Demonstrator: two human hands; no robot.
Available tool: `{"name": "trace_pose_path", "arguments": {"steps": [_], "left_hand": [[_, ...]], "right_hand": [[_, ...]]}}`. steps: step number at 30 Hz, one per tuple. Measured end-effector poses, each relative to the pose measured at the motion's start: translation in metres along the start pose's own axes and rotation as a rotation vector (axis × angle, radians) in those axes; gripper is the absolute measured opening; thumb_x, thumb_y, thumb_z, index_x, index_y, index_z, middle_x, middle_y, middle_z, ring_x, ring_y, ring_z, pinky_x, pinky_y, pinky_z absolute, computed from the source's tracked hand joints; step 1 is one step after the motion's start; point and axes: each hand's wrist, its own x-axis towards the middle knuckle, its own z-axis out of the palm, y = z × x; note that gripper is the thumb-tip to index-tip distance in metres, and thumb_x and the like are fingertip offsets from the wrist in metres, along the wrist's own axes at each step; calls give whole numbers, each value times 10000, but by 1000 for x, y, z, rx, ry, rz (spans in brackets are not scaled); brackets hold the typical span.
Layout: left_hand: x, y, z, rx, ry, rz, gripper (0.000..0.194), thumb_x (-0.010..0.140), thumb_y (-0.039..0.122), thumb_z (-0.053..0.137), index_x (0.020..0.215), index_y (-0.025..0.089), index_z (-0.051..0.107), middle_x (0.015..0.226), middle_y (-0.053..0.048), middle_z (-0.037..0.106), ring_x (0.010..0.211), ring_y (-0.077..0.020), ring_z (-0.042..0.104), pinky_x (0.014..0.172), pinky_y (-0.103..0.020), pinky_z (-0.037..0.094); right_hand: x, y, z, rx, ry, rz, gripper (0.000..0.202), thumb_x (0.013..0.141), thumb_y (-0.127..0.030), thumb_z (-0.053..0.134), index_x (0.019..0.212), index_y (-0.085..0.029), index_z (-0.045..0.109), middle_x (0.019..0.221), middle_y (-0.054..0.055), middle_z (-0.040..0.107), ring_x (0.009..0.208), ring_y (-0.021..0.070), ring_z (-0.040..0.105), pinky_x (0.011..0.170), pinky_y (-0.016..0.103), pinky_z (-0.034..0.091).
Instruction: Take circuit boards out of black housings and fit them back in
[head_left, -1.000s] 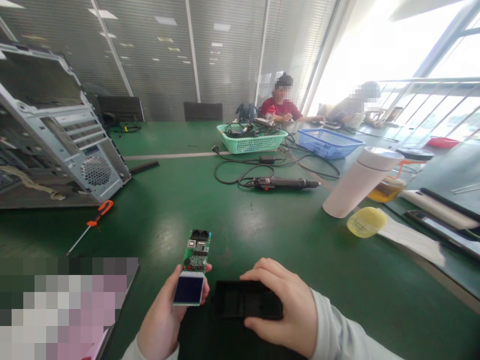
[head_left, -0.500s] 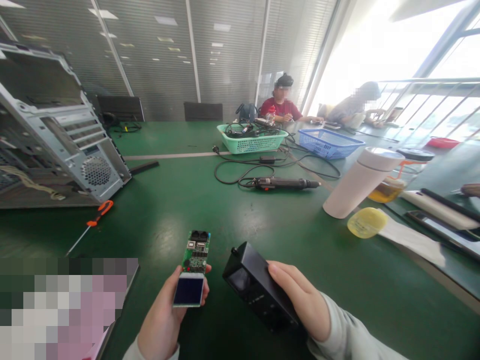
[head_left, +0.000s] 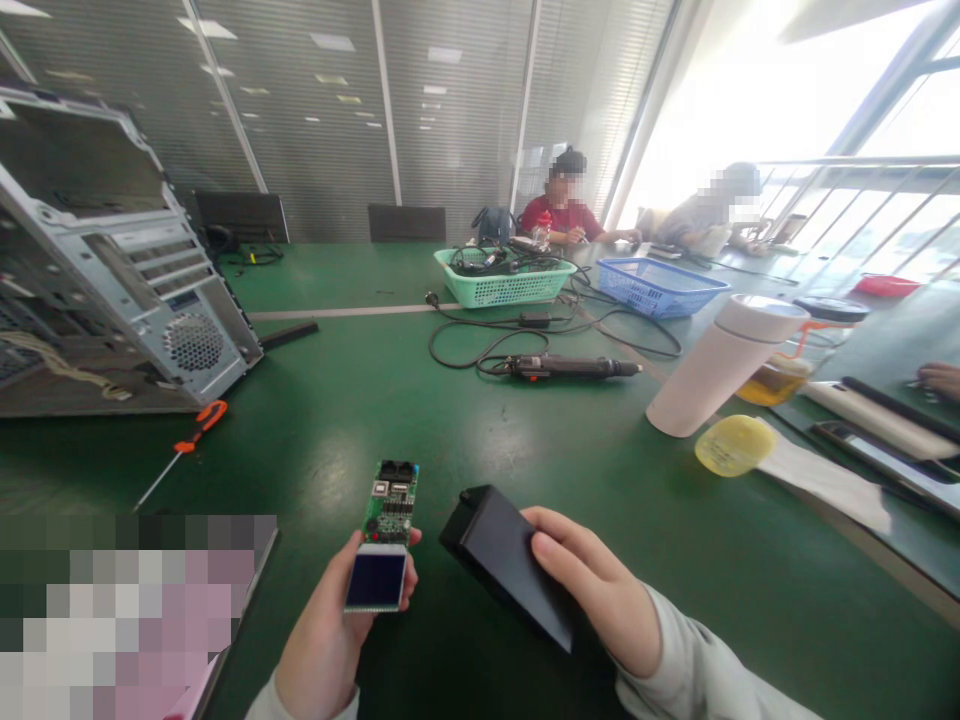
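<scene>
A green circuit board (head_left: 390,510) with a dark rectangular display at its near end is gripped in my left hand (head_left: 330,620), the display facing up. To its right, my right hand (head_left: 592,580) holds a black box-shaped casing (head_left: 510,560), fingers on its upper right side. The casing is tilted, with a smooth dark face turned upward. Board and casing are apart, both above the green table (head_left: 360,410). The far ends of my left fingers show at the board's right edge; the underside of the casing is hidden.
An open metal computer case (head_left: 187,300) stands left, an orange-handled screwdriver (head_left: 199,430) before it. Ahead lie a corded electric screwdriver (head_left: 562,367), a green basket (head_left: 510,290) of cables and a blue basket (head_left: 660,290). A pale tumbler (head_left: 720,370) stands right. Two people sit beyond.
My right hand has rolled the black casing, so its smooth face now shows more and the marked face is turned away. The board in my left hand has barely moved.
</scene>
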Motion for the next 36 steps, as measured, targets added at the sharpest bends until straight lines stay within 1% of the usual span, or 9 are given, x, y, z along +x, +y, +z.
{"name": "trace_pose_path", "arguments": {"steps": [3, 6, 9, 14, 21, 24, 27, 31, 36], "left_hand": [[3, -2, -1, -19, 0, -18, 391, 719, 483, 632, 741, 110, 751, 530, -60, 651, 496, -172, 544, 477, -266, 428], [1, -1, 1, -16, 13, -6, 376, 698, 487, 656, 716, 125, 757, 535, -58, 666, 500, -170, 546, 475, -256, 431], [-5, 3, 6, -3, 39, 3, 307, 717, 434, 669, 728, 142, 763, 555, -45, 674, 551, -166, 558, 513, -238, 449], [-9, 5, 11, -11, 59, 0, 301, 742, 442, 651, 699, 168, 769, 534, -28, 662, 536, -149, 549, 509, -214, 447], [-6, 1, 7, -27, 64, 14, 329, 757, 443, 629, 703, 152, 772, 526, -40, 673, 522, -161, 557, 501, -222, 444], [-2, -2, 2, -29, 38, -12, 373, 693, 494, 668, 719, 137, 774, 525, -44, 674, 509, -163, 558, 490, -231, 443], [3, -5, -3, -28, 26, -16, 404, 653, 514, 687, 724, 125, 771, 527, -49, 672, 497, -162, 553, 476, -237, 436], [9, -10, -9, -14, 7, -22, 458, 661, 546, 649, 737, 109, 764, 518, -59, 657, 478, -165, 538, 465, -256, 422], [19, -17, -17, 11, -16, -33, 471, 699, 547, 590, 753, 105, 742, 523, -67, 632, 488, -187, 543, 473, -289, 412]], "right_hand": [[2, -7, 3, 173, -151, -32, 524, 826, -642, 541, 1028, -159, 554, 905, 77, 636, 787, 179, 594, 680, 276, 478], [1, -10, 2, 121, -123, -90, 406, 802, -481, 630, 1043, -167, 539, 942, 63, 611, 860, 179, 569, 740, 282, 441], [-3, -12, 1, 33, -81, -114, 382, 753, -339, 653, 1080, -185, 530, 983, 43, 583, 917, 180, 550, 782, 284, 424], [-5, -16, 3, -70, -39, -167, 351, 717, -257, 629, 1049, -193, 532, 984, 25, 555, 905, 165, 539, 822, 283, 406], [-7, -18, 2, -88, -59, -146, 350, 745, -333, 627, 1061, -196, 566, 973, 27, 596, 904, 179, 550, 823, 292, 411], [-10, -18, 2, -78, -36, -70, 335, 834, -445, 559, 1060, -207, 626, 971, 41, 635, 921, 203, 567, 850, 318, 426], [-12, -18, 4, -59, 14, -9, 411, 880, -554, 478, 1035, -228, 673, 1012, 48, 658, 955, 223, 584, 857, 318, 462], [-13, -17, 4, -60, 91, 68, 511, 848, -658, 474, 1023, -233, 697, 1056, 50, 668, 1005, 246, 594, 881, 315, 491], [-14, -14, 2, -13, 188, 206, 631, 798, -736, 481, 1020, -193, 713, 1113, 75, 654, 1088, 279, 567, 973, 350, 457]]}}
